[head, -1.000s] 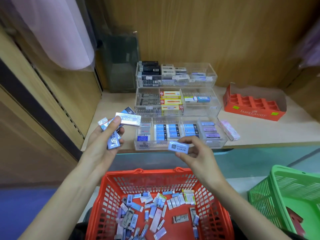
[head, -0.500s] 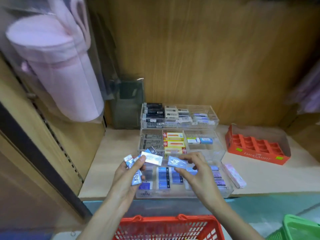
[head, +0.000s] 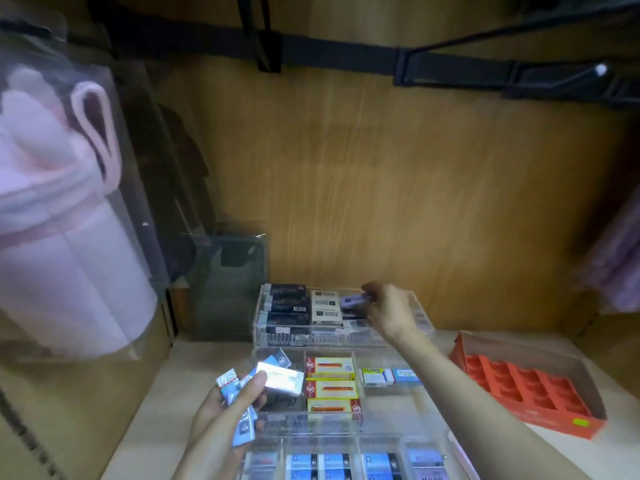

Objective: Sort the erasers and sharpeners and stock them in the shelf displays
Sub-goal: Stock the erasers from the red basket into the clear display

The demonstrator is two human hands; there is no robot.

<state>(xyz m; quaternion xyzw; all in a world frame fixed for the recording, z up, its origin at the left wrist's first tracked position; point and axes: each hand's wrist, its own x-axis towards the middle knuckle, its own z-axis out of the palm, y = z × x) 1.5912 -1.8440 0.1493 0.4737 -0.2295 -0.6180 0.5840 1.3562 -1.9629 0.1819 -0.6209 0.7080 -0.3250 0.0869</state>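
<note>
A small lilac eraser (head: 353, 301), pinched by the right hand (head: 389, 311), hangs over the clear display (head: 346, 339) and its rear tier. Blue-and-silver wrapped erasers (head: 277, 377) fan from the left hand (head: 225, 407) beside its middle tier.

on my feed i get two hands and two forearms, nothing else of the person. the left hand (head: 221, 407) is slim with long fingers, and the left forearm (head: 204, 455) is bare right down to the bottom edge. the right hand (head: 388, 311) is just as slim, its knuckles smeared by blur. the right forearm (head: 467, 393) is long, narrow at the wrist and bare to the lower right corner. finer marks on the fingers i cannot tell.
</note>
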